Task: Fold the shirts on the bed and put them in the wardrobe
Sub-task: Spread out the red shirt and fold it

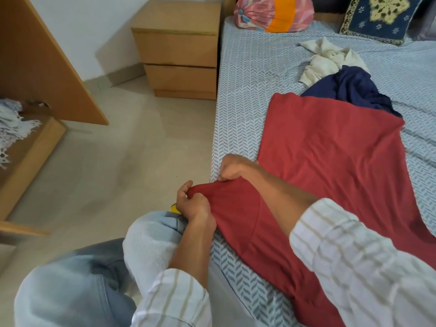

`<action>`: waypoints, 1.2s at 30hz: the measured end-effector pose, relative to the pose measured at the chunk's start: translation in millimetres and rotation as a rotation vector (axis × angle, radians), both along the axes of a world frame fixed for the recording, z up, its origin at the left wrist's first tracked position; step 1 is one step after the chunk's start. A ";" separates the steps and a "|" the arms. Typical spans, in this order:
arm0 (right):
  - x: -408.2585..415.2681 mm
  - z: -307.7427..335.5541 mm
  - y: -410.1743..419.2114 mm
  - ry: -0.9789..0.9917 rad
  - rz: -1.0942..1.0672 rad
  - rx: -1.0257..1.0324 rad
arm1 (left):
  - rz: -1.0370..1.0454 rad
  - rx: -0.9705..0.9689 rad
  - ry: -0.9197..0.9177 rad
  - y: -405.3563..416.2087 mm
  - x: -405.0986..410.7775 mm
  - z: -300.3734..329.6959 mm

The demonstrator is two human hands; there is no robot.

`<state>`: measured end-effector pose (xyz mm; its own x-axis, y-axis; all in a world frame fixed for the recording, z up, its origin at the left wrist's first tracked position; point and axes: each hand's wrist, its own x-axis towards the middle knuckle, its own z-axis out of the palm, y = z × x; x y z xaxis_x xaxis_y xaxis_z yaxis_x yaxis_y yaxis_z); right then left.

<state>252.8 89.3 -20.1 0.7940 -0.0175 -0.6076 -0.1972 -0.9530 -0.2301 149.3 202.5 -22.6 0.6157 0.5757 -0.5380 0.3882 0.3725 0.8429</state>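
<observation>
At the bed (238,95) edge, left hand (194,204) and right hand (232,167) both pinch the red shirt (330,147) hem; folding just starting, next needs a lift-over.

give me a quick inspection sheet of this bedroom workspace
surface: bed with a blue patterned sheet
job's things: red shirt spread flat, one end off the bed's edge; navy garment and cream garment crumpled behind it
clutter: tied cloth bundle, embroidered cushion
hands: left hand and right hand both pinch the red shirt's near edge
cables: nothing seen
surroundings: wooden nightstand, open wardrobe door, tiled floor
</observation>
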 end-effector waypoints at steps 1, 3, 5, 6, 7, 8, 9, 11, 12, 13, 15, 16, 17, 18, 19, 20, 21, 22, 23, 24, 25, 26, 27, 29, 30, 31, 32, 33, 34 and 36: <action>2.7 -3.5 -0.3 -0.031 -0.010 0.060 | 0.002 -0.002 -0.003 -0.1 0.1 -0.4; 2.5 -5.0 -2.8 -0.178 -0.167 0.286 | 0.011 -0.026 -0.004 -0.4 1.3 -1.9; -4.3 -3.2 -7.2 -0.344 -0.307 0.488 | 0.005 -0.038 0.028 -0.3 2.4 -1.9; -7.3 -6.9 -10.8 -0.393 -0.334 0.506 | -0.008 -0.035 0.050 0.1 2.6 -1.3; -10.7 -10.4 -14.5 -0.405 -0.335 0.466 | -0.026 -0.032 0.073 0.1 2.9 -1.7; -14.3 -14.9 -16.8 -0.401 -0.326 0.406 | -0.051 -0.035 0.099 0.0 3.0 -1.9; -17.3 -19.8 -19.6 -0.400 -0.315 0.343 | -0.081 -0.037 0.129 -1.4 3.8 -3.5; -22.6 -25.7 -21.4 -0.430 -0.286 0.290 | -0.125 -0.039 0.183 -3.7 5.8 -8.5; -23.7 -27.4 -22.4 -0.462 -0.274 0.286 | -0.135 -0.041 0.204 -5.0 7.1 -11.0; -24.7 -27.7 -22.7 -0.492 -0.258 0.282 | -0.134 -0.048 0.216 -5.4 8.1 -13.1; -26.8 -28.2 -23.7 -0.513 -0.234 0.269 | -0.125 -0.048 0.226 -5.2 10.2 -16.2; -28.9 -28.6 -27.2 -0.520 -0.239 0.270 | -0.123 -0.033 0.223 -6.9 10.6 -16.9; -30.5 -28.5 -28.6 -0.532 -0.247 0.282 | -0.117 -0.008 0.199 -5.6 10.4 -16.0; -33.1 -28.5 -31.1 -0.549 -0.264 0.301 | -0.125 0.039 0.155 -5.5 9.4 -13.1; -36.8 -29.0 -36.0 -0.571 -0.289 0.322 | -0.168 0.136 0.101 -8.0 7.8 -10.2; -39.9 -29.4 -40.5 -0.599 -0.314 0.342 | -0.249 0.270 0.042 -10.6 5.4 -6.3; -42.9 -30.0 -45.2 -0.626 -0.339 0.359 | -0.366 0.414 -0.021 -13.2 2.0 -2.8; -46.2 -30.0 -50.4 -0.647 -0.363 0.368 | -0.507 0.549 -0.090 -16.6 -2.4 -1.0; -49.5 -29.3 -57.0 -0.667 -0.387 0.374 | -0.663 0.662 -0.161 -21.5 -6.9 -1.2; -52.7 -28.7 -62.3 -0.680 -0.406 0.379 | -0.817 0.754 -0.211 -25.1 -11.7 -3.4; -55.3 -28.7 -67.4 -0.691 -0.419 0.381 | -0.960 0.840 -0.223 -27.7 -15.5 -7.3; -57.5 -28.3 -73.2 -0.700 -0.430 0.381 | -1.091 0.926 -0.200 -31.2 -17.9 -9.2; -59.7 -28.5 -76.7 -0.707 -0.435 0.378 | -1.198 1.006 -0.149 -32.0 -20.7 -12.2; -61.7 -27.5 -90.1 -0.732 -0.446 0.372 | -1.289 1.128 -0.099 -38.1 -23.4 -14.0; -60.8 -28.6 -96.9 -0.740 -0.448 0.372 | -1.269 1.140 -0.126 -40.0 -23.7 -14.6; -59.6 -29.8 -103.8 -0.745 -0.447 0.372 | -1.222 1.133 -0.188 -42.2 -23.2 -14.9; -57.1 -30.5 -111.1 -0.750 -0.447 0.371 | -1.172 1.123 -0.259 -44.9 -21.3 -16.2; -52.4 -32.4 -120.3 -0.753 -0.451 0.365 | -1.126 1.117 -0.327 -50.6 -16.3 -19.2; -46.7 -32.9 -127.4 -0.759 -0.455 0.358 | -1.086 1.113 -0.382 -54.6 -10.3 -22.9; -29.9 -33.2 -141.9 -0.770 -0.475 0.329 | -1.051 1.126 -0.437 -64.8 5.4 -25.8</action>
